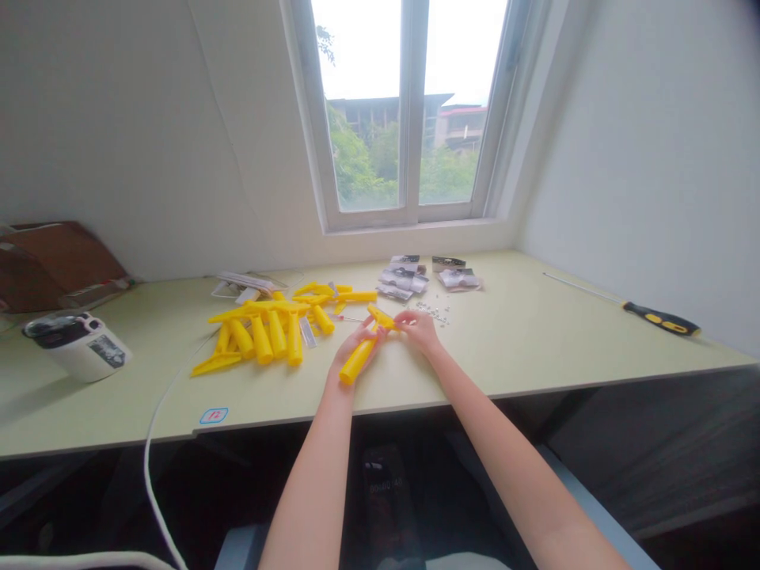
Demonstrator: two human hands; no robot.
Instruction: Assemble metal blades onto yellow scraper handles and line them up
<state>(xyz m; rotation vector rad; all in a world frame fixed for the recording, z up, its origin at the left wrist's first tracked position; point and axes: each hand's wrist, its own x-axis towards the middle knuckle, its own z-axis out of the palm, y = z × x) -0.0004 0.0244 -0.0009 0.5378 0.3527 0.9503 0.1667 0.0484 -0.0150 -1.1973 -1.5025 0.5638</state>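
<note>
Your left hand [355,348] is closed around the tubular body of a yellow plastic part [356,361], and its rounded end sticks out below your palm. Your right hand [419,331] reaches in from the other side, with its fingers [404,318] pinching the part's narrower upper end [381,318], so the two hands nearly meet over the pale green table [475,356].

Just left of your hands lies a heap of similar yellow plastic pieces [261,332], some tubular and some long and flat, with a small white-and-grey strip [307,332] among them. Beyond your right hand, small silver fittings [433,313] are scattered near two groups of clear packets [399,279] [457,279]; the printing on their cards is too small to read.

On the table's front edge, a blue-outlined sticker [214,416] carries what looks like a red "12". A white tub with a black lid [77,347] has a dark label [107,351] that you can't read from here. Far right, a screwdriver with a black-and-yellow handle [660,319] lies near the wall.
</note>
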